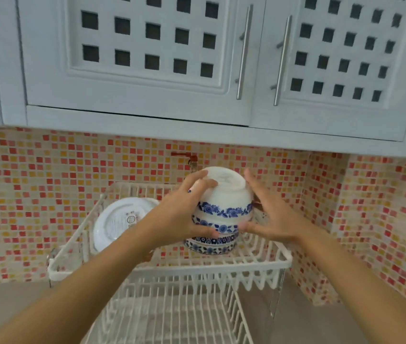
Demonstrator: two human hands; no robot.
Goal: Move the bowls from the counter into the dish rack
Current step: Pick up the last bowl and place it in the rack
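Upside-down, bowls [218, 219] stacked, dish rack [259, 263]

Soft, even daylight fills the scene, bright without harsh glare. Shadows are faint: a dim band sits under the wall cabinets [197, 70], and the surface [3, 306] in the lower corners looks grey and muted. The whole picture is slightly soft, with motion blur on the tiled wall [48, 182]. Wide-angle distortion bends the cabinet edges and tile rows toward the frame's sides.
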